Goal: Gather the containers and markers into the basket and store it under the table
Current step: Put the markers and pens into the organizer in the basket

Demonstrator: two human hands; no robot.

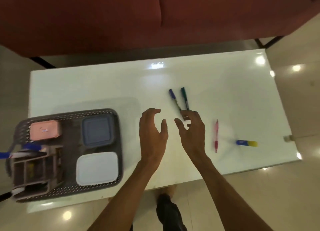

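Right now you are standing over the white table (225, 92), which is filling the middle of the frame, with a dark red sofa (121, 14) running along the top. At the lower left the grey perforated basket (97, 112) is sitting on the table's near corner, already holding three lidded containers: a pink one (45, 132) at its upper left, a blue-grey one (97, 132) beside it, and a white one (97, 168) below that. A divided grey organiser (32, 168) is occupying the basket's lower left part.

Your left hand (152, 135) is hovering at centre frame, open and empty, fingers loosely curled. Your right hand (192, 128) is just beside it, also open, its fingertips reaching the near ends of two markers; whether it is actually touching them is hard to tell.

Those markers are what the next move depends on. The blue marker (174, 99) and the green marker (184, 97) are lying up-frame of your right hand, their long axes running away from you and splaying slightly apart toward the top. Your right hand is clearly the nearer one, so pinching both by their near ends looks most natural.

To the right, a red pen (216, 135) is lying roughly upright in the frame, and a blue-and-yellow glue stick (246, 143) is lying crosswise near the right edge.
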